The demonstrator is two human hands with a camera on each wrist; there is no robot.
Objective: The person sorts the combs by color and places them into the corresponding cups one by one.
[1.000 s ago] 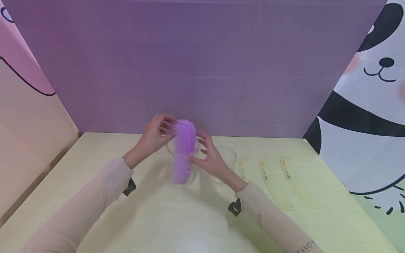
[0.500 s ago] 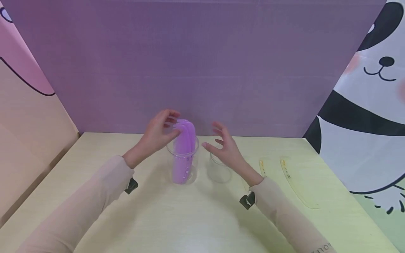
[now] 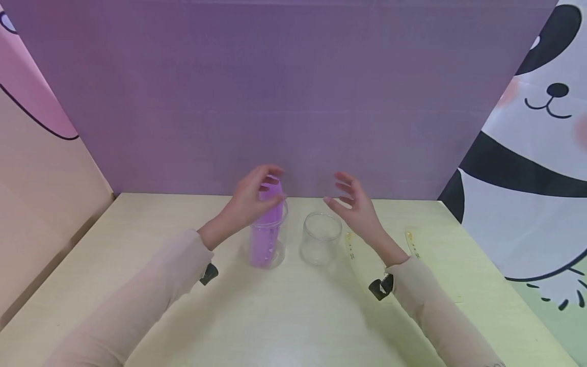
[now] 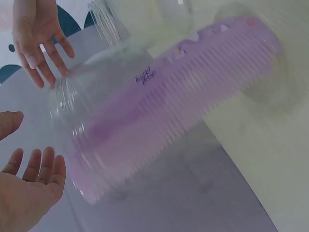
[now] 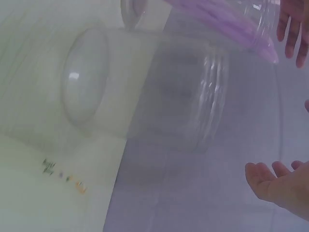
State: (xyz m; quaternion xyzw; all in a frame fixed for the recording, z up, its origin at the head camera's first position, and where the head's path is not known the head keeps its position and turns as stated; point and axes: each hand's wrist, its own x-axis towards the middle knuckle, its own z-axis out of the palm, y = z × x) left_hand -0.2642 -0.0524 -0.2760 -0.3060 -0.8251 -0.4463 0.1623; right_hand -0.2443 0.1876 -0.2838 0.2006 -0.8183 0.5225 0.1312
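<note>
Purple combs (image 3: 263, 247) stand upright in a transparent plastic jar (image 4: 108, 72), their tops above its rim. In the left wrist view, the comb (image 4: 178, 92) facing the camera shows wide teeth and dark lettering. My left hand (image 3: 254, 198) is beside the combs' tops, fingers loosely bent and thumb apart, holding nothing. To the right stands a second transparent jar (image 3: 321, 247), with nothing visible inside. My right hand (image 3: 361, 211) hovers just right of that jar's rim, fingers spread and gripping nothing. The right wrist view shows this hand (image 5: 277, 186) beyond the jar's mouth.
Pale yellow, see-through combs (image 3: 350, 250) with small printed marks lie on the light wooden table (image 3: 275, 326) at right, partly hidden by the right arm. A purple panel (image 3: 293, 102) rises behind the table. Printed cartoon walls flank it, including a panda (image 3: 545, 168).
My left hand has let go at the combs' tops and shifted right in front of them. My right hand has moved away from the comb jar to the right, past the second jar.
</note>
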